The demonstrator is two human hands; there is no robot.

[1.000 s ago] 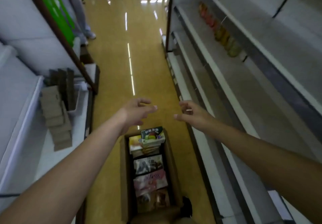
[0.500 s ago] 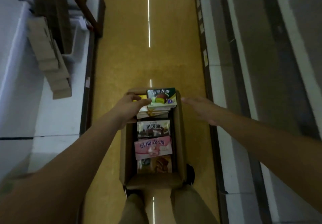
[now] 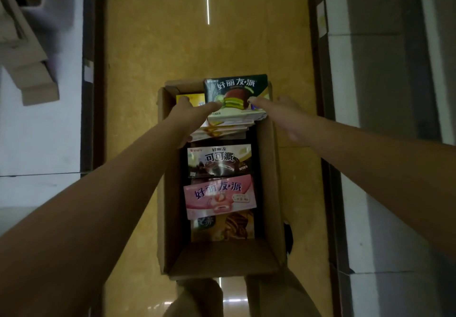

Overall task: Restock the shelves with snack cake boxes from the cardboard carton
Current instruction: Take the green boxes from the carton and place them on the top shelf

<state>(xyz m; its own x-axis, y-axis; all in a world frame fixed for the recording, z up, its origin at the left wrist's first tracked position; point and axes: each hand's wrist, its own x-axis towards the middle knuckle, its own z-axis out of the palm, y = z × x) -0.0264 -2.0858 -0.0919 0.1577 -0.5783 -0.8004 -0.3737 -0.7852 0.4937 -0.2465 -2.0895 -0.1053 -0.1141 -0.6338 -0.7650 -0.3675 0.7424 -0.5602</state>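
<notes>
An open cardboard carton (image 3: 269, 193) stands on the floor in front of my legs. It holds several snack cake boxes. A green snack cake box (image 3: 235, 87) tops a stack at the far end. Nearer lie a dark cocoa box (image 3: 219, 161), a pink box (image 3: 219, 197) and a brown box (image 3: 223, 226). My left hand (image 3: 190, 116) grips the green box's left side, thumb laid on its top. My right hand (image 3: 278, 114) reaches to its right side with straight fingers, the thumb tip touching the top.
White shelving (image 3: 37, 131) runs along the left, with folded cardboard pieces (image 3: 27, 70) on it. Grey and white shelves (image 3: 375, 94) line the right side. The yellow floor aisle (image 3: 197, 45) stretches ahead of the carton.
My view tipped down onto the carton. The right hand moved left from beside the carton onto the green box. The left hand stayed at the stack's left side.
</notes>
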